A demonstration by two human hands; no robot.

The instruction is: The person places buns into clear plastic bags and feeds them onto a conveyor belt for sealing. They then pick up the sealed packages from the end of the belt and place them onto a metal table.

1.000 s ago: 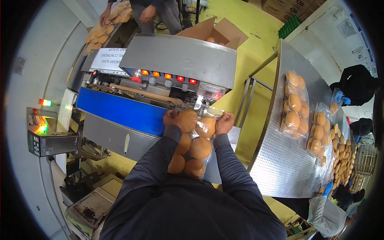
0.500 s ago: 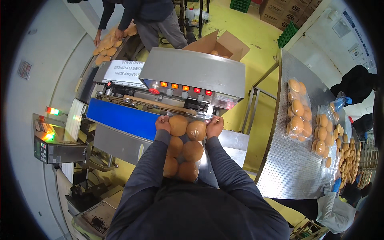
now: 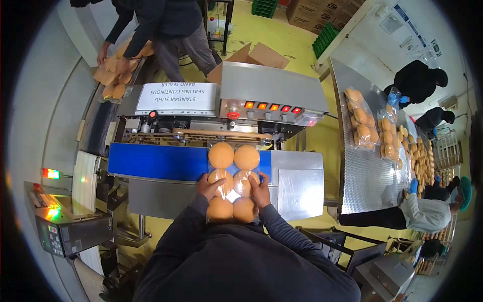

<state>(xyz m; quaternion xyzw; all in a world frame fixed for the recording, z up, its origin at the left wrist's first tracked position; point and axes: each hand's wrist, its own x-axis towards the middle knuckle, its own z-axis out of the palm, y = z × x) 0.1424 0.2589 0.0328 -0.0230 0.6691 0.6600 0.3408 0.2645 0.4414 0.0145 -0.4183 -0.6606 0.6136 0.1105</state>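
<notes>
A clear plastic bag of round buns (image 3: pixel 246 157), packed in two columns, lies between my hands. Its far end reaches the brown band of the sealing machine (image 3: pixel 282 88), and its upper part rests over the blue conveyor belt (image 3: pixel 151 158). My left hand (image 3: pixel 209 187) is curled against the bag's left side at the middle buns. On the opposite side, my right hand (image 3: pixel 260 191) grips it level with the left. The near buns lie close to my body. Whether the bag's far edge is inside the band cannot be made out.
A co-worker (image 3: pixel 166 30) handles bagged buns (image 3: pixel 118 70) at the far left. On the right, a metal table (image 3: pixel 359 186) carries bagged and loose buns, with other people beside it. A control box (image 3: pixel 75 234) stands left; an open carton (image 3: pixel 259 54) sits behind the machine.
My hands have shifted from the bag's far corners to its middle sides. The bag's far end now meets the sealer's band more squarely. My view has turned, shifting the surroundings.
</notes>
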